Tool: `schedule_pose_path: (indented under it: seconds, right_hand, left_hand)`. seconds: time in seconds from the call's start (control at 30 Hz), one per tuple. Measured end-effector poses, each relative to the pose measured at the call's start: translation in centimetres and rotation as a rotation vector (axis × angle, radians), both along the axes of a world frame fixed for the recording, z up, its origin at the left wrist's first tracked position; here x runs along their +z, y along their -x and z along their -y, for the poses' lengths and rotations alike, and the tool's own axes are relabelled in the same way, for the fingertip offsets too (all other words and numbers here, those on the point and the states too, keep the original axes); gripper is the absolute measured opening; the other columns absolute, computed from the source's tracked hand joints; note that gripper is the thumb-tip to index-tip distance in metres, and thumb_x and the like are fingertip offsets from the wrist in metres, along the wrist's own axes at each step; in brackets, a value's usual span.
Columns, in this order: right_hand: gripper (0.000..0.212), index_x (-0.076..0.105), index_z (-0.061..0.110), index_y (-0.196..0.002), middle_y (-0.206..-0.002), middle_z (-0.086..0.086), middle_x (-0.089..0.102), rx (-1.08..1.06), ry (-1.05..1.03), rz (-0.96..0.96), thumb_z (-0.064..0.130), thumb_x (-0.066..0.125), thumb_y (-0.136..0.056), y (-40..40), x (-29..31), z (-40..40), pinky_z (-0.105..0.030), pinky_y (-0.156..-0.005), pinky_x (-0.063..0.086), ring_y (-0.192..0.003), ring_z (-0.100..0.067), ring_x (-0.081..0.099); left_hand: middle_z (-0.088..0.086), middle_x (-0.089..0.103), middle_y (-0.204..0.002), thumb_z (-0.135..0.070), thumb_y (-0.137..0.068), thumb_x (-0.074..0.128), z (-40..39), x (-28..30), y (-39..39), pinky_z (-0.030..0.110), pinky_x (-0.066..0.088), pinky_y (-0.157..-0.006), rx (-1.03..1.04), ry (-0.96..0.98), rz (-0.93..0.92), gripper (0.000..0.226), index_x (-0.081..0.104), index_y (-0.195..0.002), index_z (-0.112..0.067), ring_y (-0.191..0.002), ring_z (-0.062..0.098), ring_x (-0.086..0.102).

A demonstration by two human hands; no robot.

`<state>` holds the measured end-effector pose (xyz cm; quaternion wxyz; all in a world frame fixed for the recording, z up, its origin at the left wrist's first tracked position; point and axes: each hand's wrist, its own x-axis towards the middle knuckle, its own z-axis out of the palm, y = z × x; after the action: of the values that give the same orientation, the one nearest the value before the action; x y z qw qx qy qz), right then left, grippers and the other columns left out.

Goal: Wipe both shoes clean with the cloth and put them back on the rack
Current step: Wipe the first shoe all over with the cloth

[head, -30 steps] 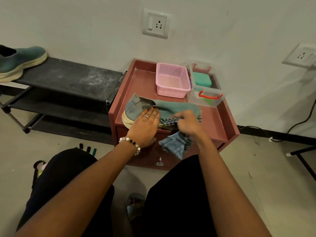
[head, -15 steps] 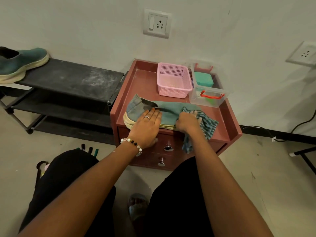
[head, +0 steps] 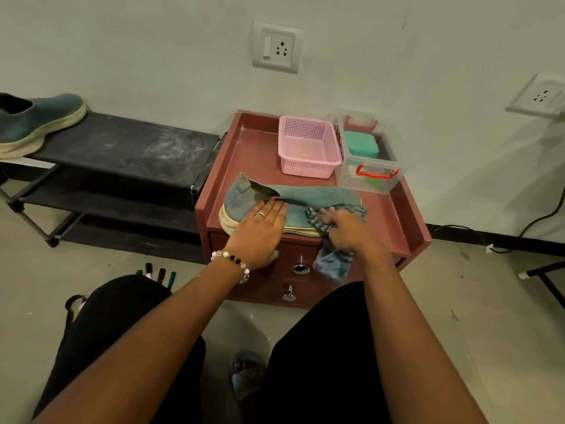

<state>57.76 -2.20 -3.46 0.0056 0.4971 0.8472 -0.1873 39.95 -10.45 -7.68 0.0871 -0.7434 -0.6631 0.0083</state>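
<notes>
The left hand lies flat, fingers straight, pressing the heel half of the teal shoe on the desk. Just to its right, the right hand grips the striped cloth against the shoe's toe. The second shoe sits on the rack, far left of both hands.

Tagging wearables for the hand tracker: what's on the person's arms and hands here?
Both forearms are bare, with no sleeves or gloves in view. The left hand has a silver ring on one finger and a bracelet of white, clear and black beads at the wrist. The right hand shows nothing worn.
</notes>
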Motion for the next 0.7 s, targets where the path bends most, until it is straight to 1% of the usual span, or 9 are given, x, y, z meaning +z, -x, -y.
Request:
schedule_pose_path:
  seconds: [0.07,0.13,0.2,0.3,0.37,0.43,0.53,0.6,0.7]
  right_hand:
    - [0.051,0.047,0.009,-0.137,-0.15,-0.01,0.035,-0.126,-0.15,0.14,-0.001,0.042,-0.088,-0.8,-0.3,-1.3,-0.046,-0.115,0.02,-0.138,-0.031,0.031]
    - [0.046,0.05,0.01,-0.134,-0.149,-0.008,0.035,-0.209,-0.208,0.209,0.003,0.041,-0.089,-0.8,-0.2,-1.9,-0.055,-0.114,0.012,-0.141,-0.032,0.021]
    - [0.043,0.048,0.004,-0.133,-0.149,-0.014,0.033,-0.2,-0.207,0.275,0.005,0.041,-0.091,0.1,-0.3,-1.7,-0.055,-0.115,0.01,-0.143,-0.036,0.016]
    - [0.04,0.047,-0.001,-0.131,-0.147,-0.028,0.029,-0.177,-0.107,0.346,0.007,0.044,-0.092,2.3,-0.2,-0.2,-0.052,-0.114,0.019,-0.14,-0.043,0.018]
    - [0.031,0.053,-0.002,-0.118,-0.131,-0.029,0.048,-0.104,-0.062,0.259,0.005,0.043,-0.09,3.5,0.2,0.9,-0.049,-0.106,0.035,-0.128,-0.044,0.037]
    - [0.031,0.058,-0.005,-0.111,-0.12,-0.024,0.059,-0.042,0.027,0.06,-0.001,0.041,-0.085,3.9,0.6,1.8,-0.042,-0.097,0.044,-0.117,-0.039,0.05]
    - [0.058,0.057,0.003,-0.128,-0.139,-0.014,0.051,0.033,0.212,-0.191,-0.016,0.036,-0.078,3.2,0.9,2.2,-0.027,-0.109,0.03,-0.133,-0.024,0.041]
    - [0.068,0.047,0.007,-0.138,-0.149,-0.009,0.038,0.096,0.204,-0.195,-0.02,0.034,-0.076,2.1,0.8,1.9,-0.024,-0.115,0.018,-0.141,-0.017,0.028]
    - [0.066,0.039,0.013,-0.144,-0.154,-0.008,0.028,0.034,0.036,0.03,-0.013,0.038,-0.083,0.9,0.6,0.5,-0.033,-0.118,0.018,-0.142,-0.025,0.026]
  left_hand:
    - [0.014,0.009,-0.16,-0.044,-0.084,0.061,-0.1,-0.1,0.0,0.035,-0.002,-0.119,-0.003,-0.004,0.006,0.098,0.002,-0.152,-0.004,-0.148,0.024,0.008]
    - [0.014,0.009,-0.16,-0.043,-0.084,0.062,-0.2,-0.2,0.0,0.035,-0.002,-0.119,0.006,-0.005,0.019,0.099,0.002,-0.152,-0.004,-0.148,0.023,0.007]
    - [0.014,0.009,-0.16,-0.044,-0.084,0.062,-0.3,-0.2,-0.1,0.036,-0.002,-0.119,0.015,-0.005,0.023,0.099,0.002,-0.152,-0.004,-0.148,0.023,0.007]
    - [0.014,0.01,-0.16,-0.046,-0.083,0.063,-0.3,-0.3,-0.3,0.037,0.0,-0.12,0.022,-0.003,0.02,0.1,0.004,-0.152,-0.004,-0.148,0.024,0.008]
    - [0.015,0.011,-0.159,-0.047,-0.083,0.063,-0.3,-0.3,-0.3,0.038,0.002,-0.121,0.029,-0.01,0.017,0.1,0.004,-0.152,-0.003,-0.148,0.024,0.009]
    - [0.016,0.01,-0.159,-0.047,-0.084,0.062,-0.3,-0.2,-0.4,0.038,0.001,-0.121,0.028,-0.013,0.017,0.099,0.005,-0.151,-0.002,-0.148,0.025,0.009]
    - [0.017,0.008,-0.159,-0.046,-0.085,0.061,-0.1,0.0,-0.4,0.039,0.001,-0.12,0.017,-0.007,-0.013,0.099,0.004,-0.151,0.001,-0.148,0.026,0.006]
    - [0.017,0.007,-0.159,-0.045,-0.084,0.062,-0.1,0.0,-0.3,0.039,0.001,-0.121,0.008,0.004,-0.01,0.099,0.004,-0.151,0.0,-0.148,0.026,0.006]
    - [0.015,0.009,-0.16,-0.043,-0.084,0.062,-0.2,-0.1,0.0,0.037,0.001,-0.121,0.008,0.015,0.005,0.099,0.003,-0.152,-0.003,-0.148,0.024,0.007]
